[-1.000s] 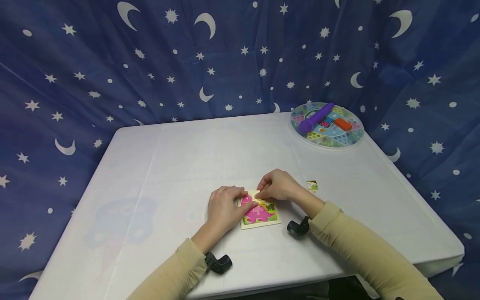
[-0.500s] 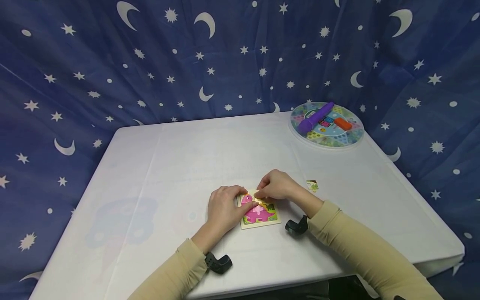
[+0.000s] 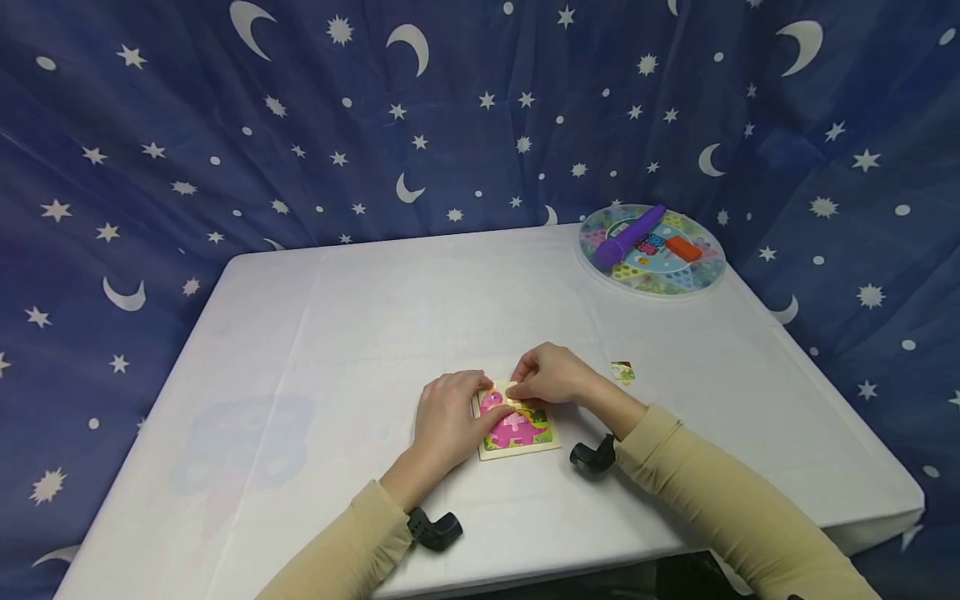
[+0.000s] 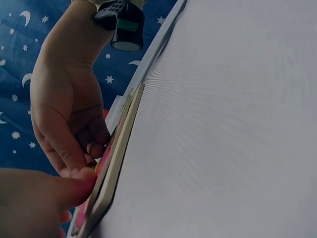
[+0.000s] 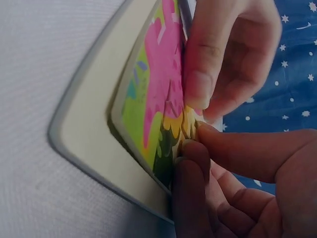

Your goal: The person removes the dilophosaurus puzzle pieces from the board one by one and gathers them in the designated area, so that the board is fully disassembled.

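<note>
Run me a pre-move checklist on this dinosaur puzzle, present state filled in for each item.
1. Puzzle board resting on the tablecloth: ok.
2. Left grip bracing the board: ok, its thumb is on the dinosaur picture.
3. Right grip at the board: ok, it reaches onto the far side.
4. Piece under the right grip seated flush: cannot tell, it is hidden there.
5. Every piece on the board: not ok, a loose piece lies to the right of the right grip.
6. Purple toy and orange block out of the way: ok, both are on the round board in the far right corner.
</note>
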A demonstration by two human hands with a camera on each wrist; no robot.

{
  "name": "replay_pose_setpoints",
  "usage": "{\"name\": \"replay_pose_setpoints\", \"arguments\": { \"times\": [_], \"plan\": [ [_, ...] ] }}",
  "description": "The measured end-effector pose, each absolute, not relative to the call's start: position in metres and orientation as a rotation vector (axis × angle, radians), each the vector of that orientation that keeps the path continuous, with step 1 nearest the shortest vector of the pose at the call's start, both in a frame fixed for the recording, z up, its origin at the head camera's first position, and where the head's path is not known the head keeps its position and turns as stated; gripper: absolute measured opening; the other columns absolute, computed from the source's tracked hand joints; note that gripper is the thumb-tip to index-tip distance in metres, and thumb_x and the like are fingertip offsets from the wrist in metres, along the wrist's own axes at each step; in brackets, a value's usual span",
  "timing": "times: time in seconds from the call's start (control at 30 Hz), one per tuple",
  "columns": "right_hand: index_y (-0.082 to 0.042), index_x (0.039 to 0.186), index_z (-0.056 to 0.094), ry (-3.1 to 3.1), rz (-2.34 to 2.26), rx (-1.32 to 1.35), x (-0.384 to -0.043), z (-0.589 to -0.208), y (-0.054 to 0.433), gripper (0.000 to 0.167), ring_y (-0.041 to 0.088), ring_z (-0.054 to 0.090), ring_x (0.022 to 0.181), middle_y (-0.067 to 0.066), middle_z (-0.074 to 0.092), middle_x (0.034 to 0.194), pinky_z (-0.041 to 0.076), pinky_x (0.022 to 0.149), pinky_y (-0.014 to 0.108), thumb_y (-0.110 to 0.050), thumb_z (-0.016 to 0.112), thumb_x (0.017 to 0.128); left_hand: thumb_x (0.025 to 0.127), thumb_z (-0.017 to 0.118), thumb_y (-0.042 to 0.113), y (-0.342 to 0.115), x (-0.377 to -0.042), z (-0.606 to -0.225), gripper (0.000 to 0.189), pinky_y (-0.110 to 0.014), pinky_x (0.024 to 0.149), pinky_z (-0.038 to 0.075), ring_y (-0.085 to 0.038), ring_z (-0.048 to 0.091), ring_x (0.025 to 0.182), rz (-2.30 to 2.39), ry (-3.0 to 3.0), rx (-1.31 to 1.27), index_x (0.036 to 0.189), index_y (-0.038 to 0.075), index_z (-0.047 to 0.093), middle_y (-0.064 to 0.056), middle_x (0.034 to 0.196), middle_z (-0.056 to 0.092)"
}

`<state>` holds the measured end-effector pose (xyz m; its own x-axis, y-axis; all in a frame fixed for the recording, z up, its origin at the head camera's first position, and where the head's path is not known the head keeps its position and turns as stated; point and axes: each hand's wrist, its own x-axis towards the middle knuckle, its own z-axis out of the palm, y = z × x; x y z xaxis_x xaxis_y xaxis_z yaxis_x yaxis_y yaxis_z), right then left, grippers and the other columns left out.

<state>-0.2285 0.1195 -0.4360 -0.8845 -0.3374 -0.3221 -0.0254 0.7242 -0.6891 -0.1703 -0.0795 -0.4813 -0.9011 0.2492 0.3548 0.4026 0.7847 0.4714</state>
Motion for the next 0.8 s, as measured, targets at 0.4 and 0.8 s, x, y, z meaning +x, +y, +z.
{"name": "replay_pose_setpoints", "arguments": {
  "times": [0.4,0.8],
  "plan": [
    [-0.013,0.086,0.074,2.518,-0.976,-0.302,-0.228,-0.438,0.118,0.015,0.014,0.064,0.061,0.000,0.068,0.070,0.049,0.060,0.028,-0.025,0.082,0.088,0.094,0.054,0.071,-0.104,-0.143,-0.471,0.065,-0.047,0.120,0.027,-0.022,0.039,0.146,-0.575,-2.869,-1.032,0.146,0.032,0.060,-0.002,0.157,0.046],
    [-0.011,0.087,0.074,2.509,-1.030,-0.246,-0.227,-0.440,0.122,0.017,0.016,0.066,0.063,0.001,0.070,0.072,0.051,0.059,0.028,-0.026,0.083,0.087,0.096,0.047,0.074,-0.098,-0.141,-0.483,0.068,-0.044,0.122,0.021,-0.021,0.036,0.148,-0.583,-2.861,-0.952,0.150,0.033,0.055,0.000,0.158,0.045]
  ]
}}
